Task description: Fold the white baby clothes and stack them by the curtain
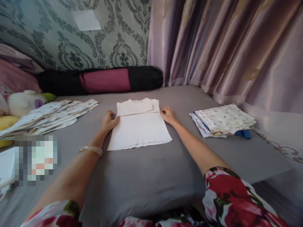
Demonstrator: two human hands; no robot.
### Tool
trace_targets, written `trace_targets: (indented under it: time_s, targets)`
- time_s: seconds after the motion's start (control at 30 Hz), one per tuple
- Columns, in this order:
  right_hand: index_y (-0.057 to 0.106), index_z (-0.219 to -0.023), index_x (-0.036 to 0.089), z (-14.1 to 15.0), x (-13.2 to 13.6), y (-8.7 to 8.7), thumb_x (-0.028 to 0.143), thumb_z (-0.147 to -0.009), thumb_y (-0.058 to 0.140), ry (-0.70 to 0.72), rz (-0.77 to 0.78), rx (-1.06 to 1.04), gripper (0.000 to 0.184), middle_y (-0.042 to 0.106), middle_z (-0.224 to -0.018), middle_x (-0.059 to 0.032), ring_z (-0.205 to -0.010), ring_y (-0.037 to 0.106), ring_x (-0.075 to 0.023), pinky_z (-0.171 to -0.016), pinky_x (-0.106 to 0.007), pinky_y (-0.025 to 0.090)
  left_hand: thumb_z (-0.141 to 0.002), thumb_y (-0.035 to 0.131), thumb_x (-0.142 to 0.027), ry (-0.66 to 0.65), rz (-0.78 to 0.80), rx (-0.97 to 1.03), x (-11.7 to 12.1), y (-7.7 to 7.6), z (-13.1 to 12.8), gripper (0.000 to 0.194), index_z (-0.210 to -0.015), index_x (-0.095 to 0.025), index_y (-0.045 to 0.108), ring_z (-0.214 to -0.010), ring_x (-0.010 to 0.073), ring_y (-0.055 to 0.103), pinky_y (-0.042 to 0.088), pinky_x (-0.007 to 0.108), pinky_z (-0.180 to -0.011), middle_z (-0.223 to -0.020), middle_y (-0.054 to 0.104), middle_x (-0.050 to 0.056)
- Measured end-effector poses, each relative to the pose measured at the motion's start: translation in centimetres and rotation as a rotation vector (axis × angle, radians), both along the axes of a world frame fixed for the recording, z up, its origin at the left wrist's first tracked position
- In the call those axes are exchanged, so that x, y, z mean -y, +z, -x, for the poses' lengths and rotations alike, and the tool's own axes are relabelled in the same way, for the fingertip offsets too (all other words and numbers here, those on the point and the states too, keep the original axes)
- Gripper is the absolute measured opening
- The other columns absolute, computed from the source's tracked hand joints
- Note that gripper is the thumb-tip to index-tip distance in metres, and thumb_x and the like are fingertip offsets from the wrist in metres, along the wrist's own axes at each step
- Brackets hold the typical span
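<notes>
A small white shirt [140,132] lies flat on the grey bedsheet in front of me. Its sleeves are folded across the upper part, just below the neckline. My left hand [110,121], with a pale bangle on the wrist, is at the shirt's left edge, thumb and fingers closed on the cloth at armpit height. Opposite it, my right hand [168,115] pinches the right edge at about the same height. The fingertips partly hide the cloth they hold.
A folded stack of printed cloths [224,118] sits at the right. Several patterned garments [59,116] lie spread at the left, beside plush toys [26,102]. A long black and maroon bag [105,80] runs along the wall. Curtains [213,41] hang at the right.
</notes>
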State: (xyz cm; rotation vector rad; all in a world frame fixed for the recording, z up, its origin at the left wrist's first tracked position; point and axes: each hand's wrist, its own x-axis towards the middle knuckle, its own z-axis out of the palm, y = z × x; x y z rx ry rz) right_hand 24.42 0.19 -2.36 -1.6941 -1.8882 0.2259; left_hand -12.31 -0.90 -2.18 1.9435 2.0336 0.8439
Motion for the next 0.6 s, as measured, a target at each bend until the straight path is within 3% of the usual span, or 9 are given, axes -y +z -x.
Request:
trace_targets:
  time_s: [0.2,0.4,0.6]
  targets:
    - [0.067,-0.071,0.019,-0.1,-0.5,-0.2,0.021,-0.073,0.060,-0.008,0.000,-0.058,0.007,0.061,-0.099,-0.0065,-0.104,0.056,-0.0212,-0.100,-0.036,0.039,-0.071,0.057,-0.037,0.050,0.005,0.047,0.1,0.3,-0.2,0.017,-0.070,-0.020,0.057,-0.120,0.0263,0.051,0.041,0.036,-0.102,-0.122,0.057,0.012]
    - [0.070,-0.075,0.018,-0.1,-0.7,0.6,0.024,-0.071,0.062,-0.038,0.104,-0.048,0.010,0.059,-0.110,-0.0083,-0.109,0.056,-0.0218,-0.102,-0.034,0.038,-0.070,0.055,-0.035,0.059,0.045,0.066,0.3,0.7,-0.4,0.017,-0.071,-0.018,0.061,-0.117,0.0275,0.053,0.041,0.040,-0.103,-0.127,0.055,0.011]
    - [0.068,-0.087,0.016,0.0,0.1,0.7,0.016,-0.080,0.049,0.033,0.047,0.066,0.020,0.062,-0.104,-0.0115,-0.112,0.053,-0.0238,-0.101,-0.036,0.038,-0.076,0.053,-0.034,0.003,0.057,0.070,0.7,0.9,0.0,0.019,-0.077,-0.017,0.060,-0.112,0.0258,0.055,0.043,0.038,-0.102,-0.133,0.050,0.014]
